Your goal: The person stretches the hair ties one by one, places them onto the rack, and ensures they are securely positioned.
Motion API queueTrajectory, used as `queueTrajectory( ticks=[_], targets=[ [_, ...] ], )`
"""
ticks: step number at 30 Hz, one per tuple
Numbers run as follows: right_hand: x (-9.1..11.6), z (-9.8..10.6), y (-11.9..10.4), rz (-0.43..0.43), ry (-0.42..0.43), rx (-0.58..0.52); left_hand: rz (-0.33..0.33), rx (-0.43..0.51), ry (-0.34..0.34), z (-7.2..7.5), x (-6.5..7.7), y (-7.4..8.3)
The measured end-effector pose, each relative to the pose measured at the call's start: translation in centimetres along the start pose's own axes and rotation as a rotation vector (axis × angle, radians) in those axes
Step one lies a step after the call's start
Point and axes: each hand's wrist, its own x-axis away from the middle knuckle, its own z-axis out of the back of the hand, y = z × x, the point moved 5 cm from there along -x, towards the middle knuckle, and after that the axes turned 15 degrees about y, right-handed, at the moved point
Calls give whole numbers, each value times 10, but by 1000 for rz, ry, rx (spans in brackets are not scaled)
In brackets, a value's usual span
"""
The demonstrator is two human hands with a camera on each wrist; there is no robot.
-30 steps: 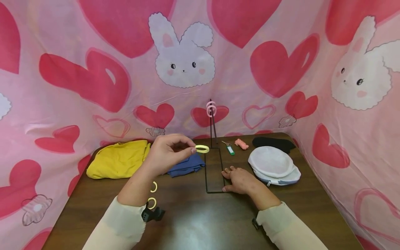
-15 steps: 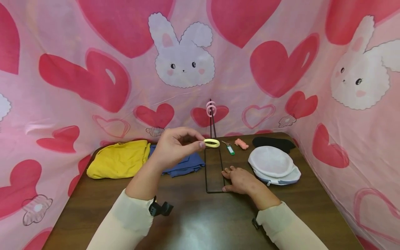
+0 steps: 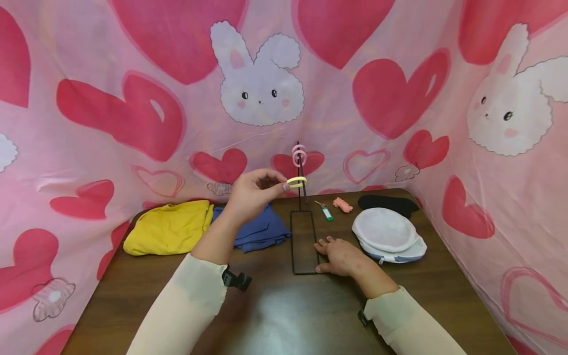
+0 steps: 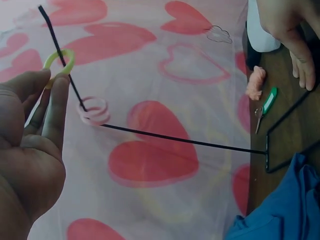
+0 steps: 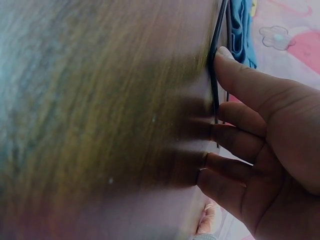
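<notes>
The dark brown wooden worktop (image 3: 275, 315) met a pink heart-and-rabbit cloth backdrop (image 3: 328, 111). The right hand (image 3: 340, 256), fingers spread, rested on the rectangular base of a black wire stand (image 3: 306, 273). Farther forward, the left hand (image 3: 256, 195) pinched a pale yellow ring (image 3: 295, 186) by the stand's arm, whether threaded unclear. Beyond it hung two pink rings (image 4: 94, 120).

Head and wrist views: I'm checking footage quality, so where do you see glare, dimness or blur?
Head view: bright, with a pale glare on the near middle of the table. Left wrist view: dimmer, though the yellow ring stands out. Right wrist view: dim, table grain soft, bluish sheen at left, dark patches beside the right hand, shadows or reflections.
</notes>
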Motion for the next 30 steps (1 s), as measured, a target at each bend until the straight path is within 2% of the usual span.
queueTrajectory(
  ticks=[5,7,13,18,22,26,30],
  targets=[
    [1,0,0,4,-5,7,18,-64,60,-5,-12,-10],
    [1,0,0,6,-5,6,41,-25,68,-9,-17,-15],
    [2,2,-2,0,3,-14,138,205,86,-26,-34,-27],
    [2,2,-1,-2,11,-11,167,249,130,-38,-44,-32],
    [2,1,-1,-3,13,-13,187,272,163,-43,-47,-34],
    [3,1,-1,-1,12,-18,202,257,182,-41,-47,-42],
    [2,0,0,4,15,-8,183,166,182,-34,-42,-52]
  ],
)
